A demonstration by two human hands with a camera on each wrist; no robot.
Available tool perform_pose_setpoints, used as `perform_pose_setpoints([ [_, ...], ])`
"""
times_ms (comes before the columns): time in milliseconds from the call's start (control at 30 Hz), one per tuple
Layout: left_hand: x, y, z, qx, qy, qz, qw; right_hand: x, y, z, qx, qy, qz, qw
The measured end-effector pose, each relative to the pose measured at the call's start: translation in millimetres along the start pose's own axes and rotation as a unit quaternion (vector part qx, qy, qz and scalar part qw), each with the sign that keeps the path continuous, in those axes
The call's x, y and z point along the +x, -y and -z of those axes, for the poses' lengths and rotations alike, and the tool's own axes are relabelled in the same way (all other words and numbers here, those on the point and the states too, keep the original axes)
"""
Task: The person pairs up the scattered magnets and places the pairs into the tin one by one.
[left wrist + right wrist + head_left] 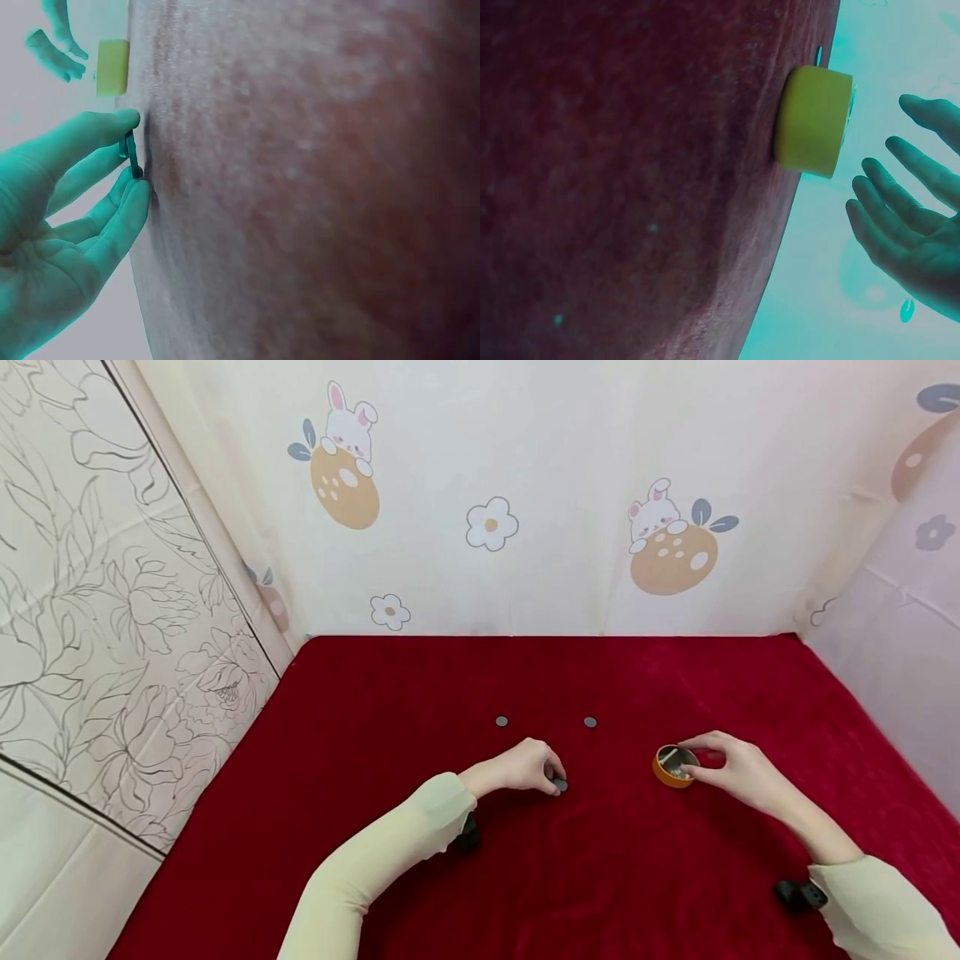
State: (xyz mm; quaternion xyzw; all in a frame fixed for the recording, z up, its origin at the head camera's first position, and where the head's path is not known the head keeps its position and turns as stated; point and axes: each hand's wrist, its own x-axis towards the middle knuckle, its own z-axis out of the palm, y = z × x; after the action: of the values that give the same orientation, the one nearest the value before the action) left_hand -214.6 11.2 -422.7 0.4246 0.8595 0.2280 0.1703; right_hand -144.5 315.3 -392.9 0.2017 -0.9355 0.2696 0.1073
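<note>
- A small grey disc (560, 785) is sitting near the middle of the table (420, 693), well in from its far edge; the left hand (525, 767) is pinching it between thumb and fingers, low over the surface.
- The step in hand is seemingly setting this disc down or picking it up; the pictures are not telling which.
- The next move is probably calling for a light, level pinch and, if placing, a clean release.
- A round tin (670, 779) is standing toward the right edge; the right hand (738, 770) is hanging at its mouth, fingers spread, gripping nothing.
- A second disc (502, 722) and a third disc (590, 722) are lying nearer the far edge.
</note>
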Motion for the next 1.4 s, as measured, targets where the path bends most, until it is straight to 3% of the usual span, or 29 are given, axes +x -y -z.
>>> perform_pose_setpoints([
  [633,16.3,-16.4,4.8,-0.017,-0.054,-0.014,0.9983,-2.0,-11,-1,0.038,0.041,-0.046,0.9974],
  [933,30.3,-29.9,1.3,-0.047,-0.075,-0.014,0.9960,-1.1,-13,0,0.051,0.076,-0.053,0.9944],
  [1400,51.1,-44.3,-4.7,-0.055,-0.096,-0.023,0.9936,-0.9,-19,-1,0.078,0.090,-0.054,0.9915],
])
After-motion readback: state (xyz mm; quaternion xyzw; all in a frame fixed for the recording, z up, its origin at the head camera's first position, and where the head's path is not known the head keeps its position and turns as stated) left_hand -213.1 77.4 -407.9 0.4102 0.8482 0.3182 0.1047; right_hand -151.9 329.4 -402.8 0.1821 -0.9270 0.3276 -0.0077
